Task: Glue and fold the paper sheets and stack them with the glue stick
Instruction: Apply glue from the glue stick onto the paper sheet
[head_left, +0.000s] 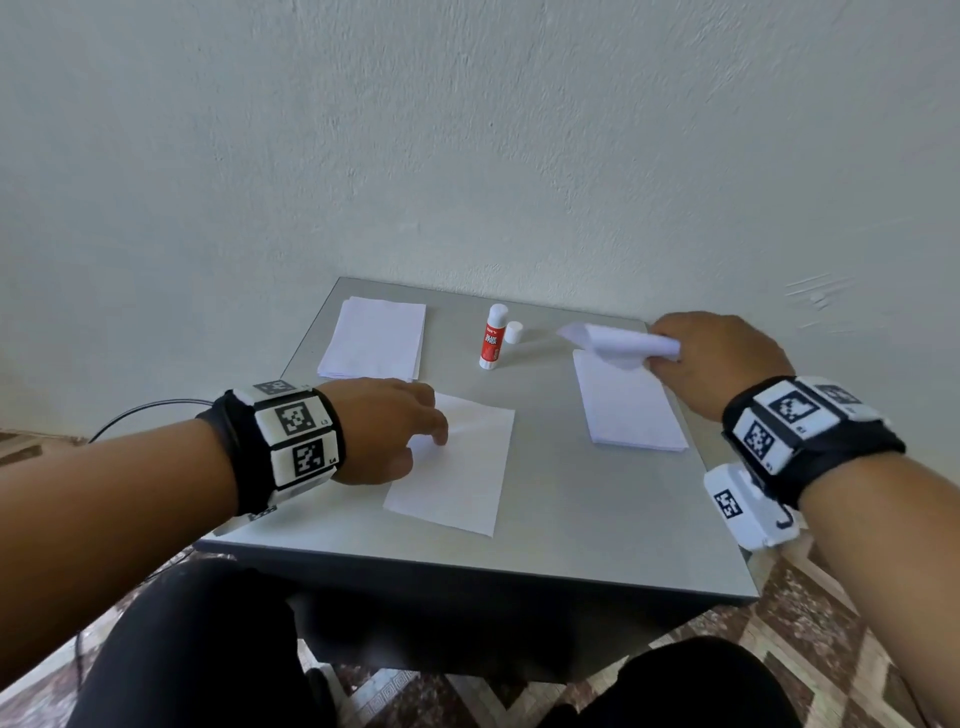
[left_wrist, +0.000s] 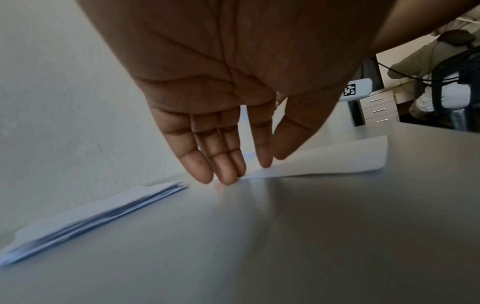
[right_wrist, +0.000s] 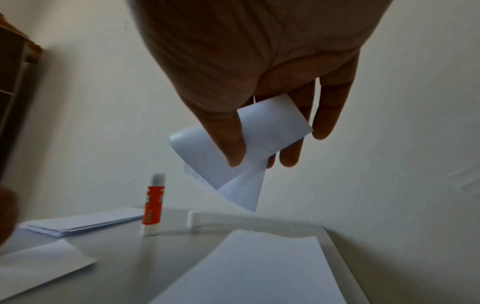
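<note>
A glue stick (head_left: 491, 338) stands upright at the centre of the head view, its red label printed with white words that read "GLUE STICK", running sideways along the tube. A smaller line above them is too small to read. The white blocks of the left wristband (head_left: 298, 434), at lower left, carry black square code patterns with tiny marks reading "L3" and "L4".

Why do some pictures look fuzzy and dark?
Left wrist view: the paper pile is smeared with blur and the left hand is shadowed. Right wrist view: the glue stick looks soft and the right hand dark. Head view: mostly sharp, edges bent.
</note>
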